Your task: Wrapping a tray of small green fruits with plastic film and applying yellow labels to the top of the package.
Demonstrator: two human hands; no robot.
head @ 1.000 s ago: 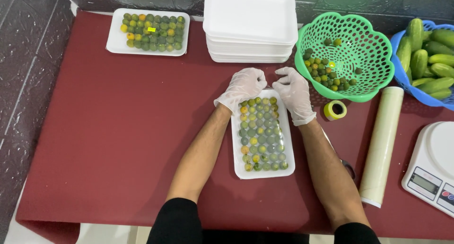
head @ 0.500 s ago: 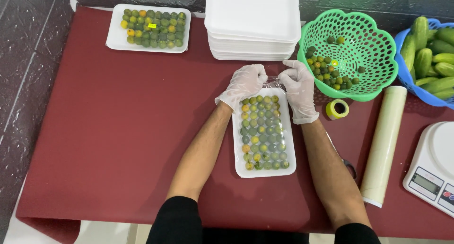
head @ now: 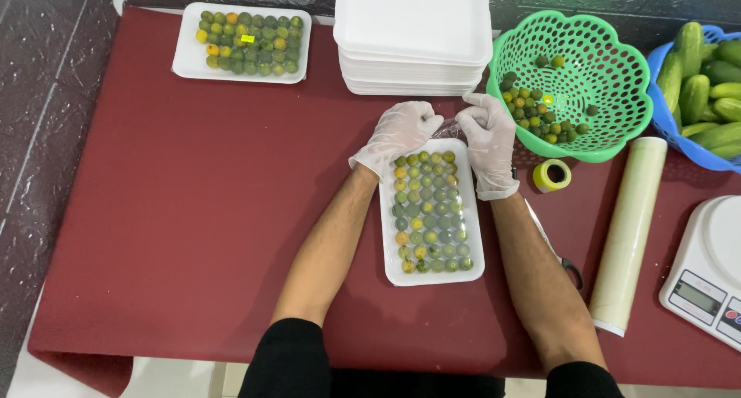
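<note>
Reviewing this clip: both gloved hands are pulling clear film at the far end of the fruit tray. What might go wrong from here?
1. The left hand and right hand pinch thin clear film; it may tear or bunch up.
2. A hard tug could tip the light foam tray and roll the small round fruits out.
3. The right forearm lies close to the scissors and could knock them.

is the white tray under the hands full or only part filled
Full: the white tray holds close rows of small green and yellow fruits from end to end, no bare gaps showing.
</note>
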